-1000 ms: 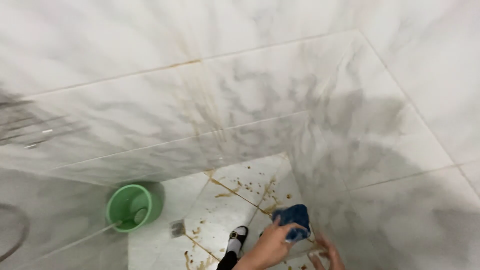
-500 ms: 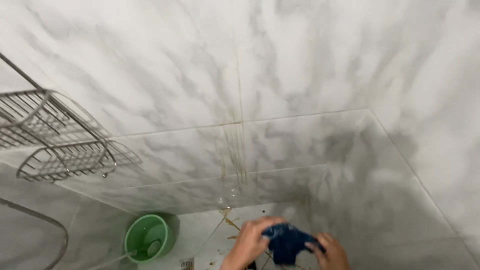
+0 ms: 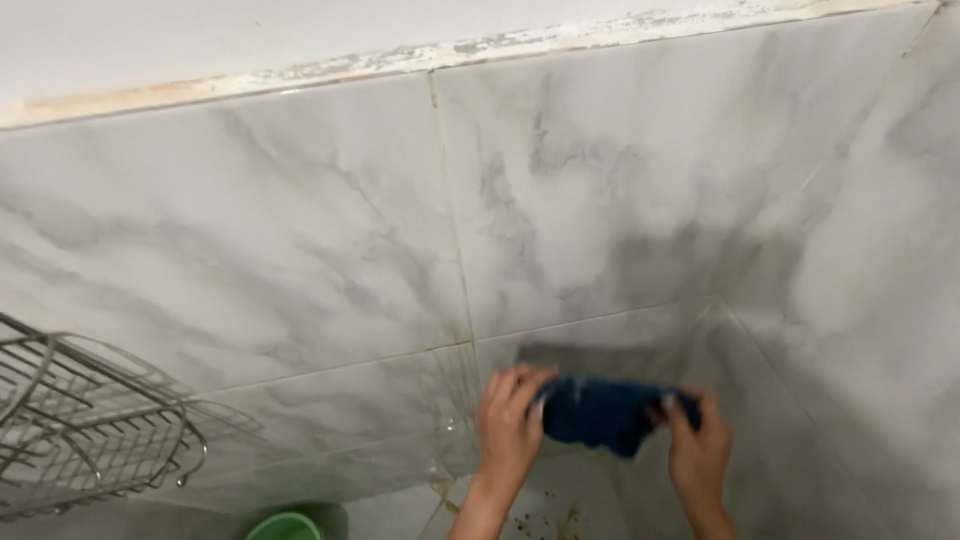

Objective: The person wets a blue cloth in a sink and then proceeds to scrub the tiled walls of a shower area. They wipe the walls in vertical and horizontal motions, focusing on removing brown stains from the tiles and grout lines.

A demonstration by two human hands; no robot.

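A dark blue cloth (image 3: 600,413) is stretched between both my hands against the grey-veined marble wall tiles (image 3: 590,210), low in the view near the wall corner. My left hand (image 3: 512,425) grips its left end with fingers curled over the top. My right hand (image 3: 697,447) holds its right end. The cloth presses on the tile just below a horizontal grout line.
A wire shower rack (image 3: 85,425) hangs on the wall at the lower left. The rim of a green bucket (image 3: 285,526) shows at the bottom edge, with dirty floor beside it. A stained grout strip (image 3: 400,62) runs along the top under the ceiling.
The view has tilted upward from the floor to the upper wall. Both hands have risen with the cloth and now hold it spread on the tile; the bucket has dropped nearly out of view.
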